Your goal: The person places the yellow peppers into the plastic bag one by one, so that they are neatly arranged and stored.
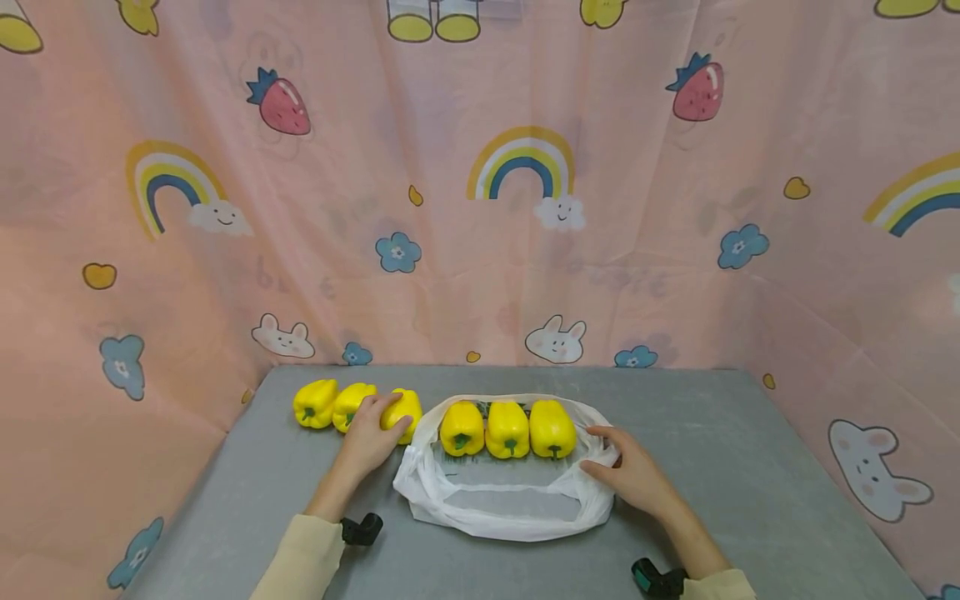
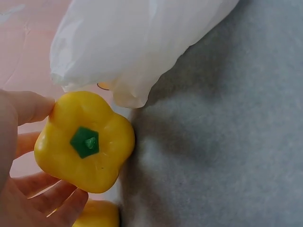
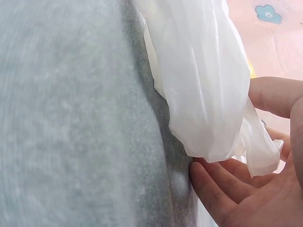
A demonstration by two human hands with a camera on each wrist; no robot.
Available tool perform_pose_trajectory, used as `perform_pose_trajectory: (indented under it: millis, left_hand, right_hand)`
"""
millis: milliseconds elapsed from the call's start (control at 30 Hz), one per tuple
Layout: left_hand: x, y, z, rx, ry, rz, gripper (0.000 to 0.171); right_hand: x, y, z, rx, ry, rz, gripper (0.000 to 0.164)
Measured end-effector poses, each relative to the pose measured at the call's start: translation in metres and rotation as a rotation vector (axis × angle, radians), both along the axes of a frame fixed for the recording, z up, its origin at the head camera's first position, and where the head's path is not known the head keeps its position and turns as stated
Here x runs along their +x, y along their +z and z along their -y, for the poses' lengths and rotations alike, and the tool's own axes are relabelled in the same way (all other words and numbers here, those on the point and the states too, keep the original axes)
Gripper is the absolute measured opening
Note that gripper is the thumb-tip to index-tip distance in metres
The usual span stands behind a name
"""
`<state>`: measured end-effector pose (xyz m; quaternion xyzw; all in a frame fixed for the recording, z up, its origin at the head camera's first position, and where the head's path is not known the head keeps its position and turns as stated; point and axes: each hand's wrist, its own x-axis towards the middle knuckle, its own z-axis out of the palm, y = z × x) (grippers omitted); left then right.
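My left hand [image 1: 372, 437] grips a yellow bell pepper [image 1: 406, 414], thumb on one side and fingers on the other. Its green stem faces the left wrist camera, where the pepper [image 2: 85, 142] looks whole and glossy. Just right of it, a white plastic bag [image 1: 510, 523] lies with its mouth spread wide. Three yellow peppers, the middle one [image 1: 507, 429] among them, sit side by side within the bag's opening. My right hand [image 1: 637, 471] holds the bag's right edge; in the right wrist view the bag's gathered plastic [image 3: 203, 94] lies between thumb and fingers.
Two more yellow peppers, a far-left one [image 1: 315, 403] and one beside it [image 1: 352, 406], stand left of the held pepper. Everything rests on a grey table [image 1: 712, 467]. A pink patterned curtain [image 1: 450, 317] hangs behind the table and along its sides.
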<state>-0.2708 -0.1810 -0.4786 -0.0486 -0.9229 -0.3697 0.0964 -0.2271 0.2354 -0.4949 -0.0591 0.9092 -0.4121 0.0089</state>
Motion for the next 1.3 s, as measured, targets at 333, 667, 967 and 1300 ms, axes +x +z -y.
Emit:
perform_pose_trajectory:
  millis: [333, 667, 967, 1300]
  left_hand:
    - [0.000, 0.003, -0.002, -0.042, -0.007, 0.037, 0.064]
    - [0.002, 0.009, -0.003, -0.046, 0.000, -0.031, 0.062]
    - [0.004, 0.028, 0.003, 0.003, -0.005, -0.051, 0.062]
    - [0.009, 0.044, 0.004, 0.014, -0.029, -0.127, 0.060]
  right_hand:
    - [0.001, 0.000, -0.001, 0.017, -0.005, 0.005, 0.061]
    - [0.002, 0.000, -0.001, 0.022, -0.014, 0.012, 0.061]
    - [0.001, 0.002, 0.002, 0.024, -0.008, 0.005, 0.060]
    - [0.001, 0.002, 0.001, 0.014, -0.005, 0.012, 0.061]
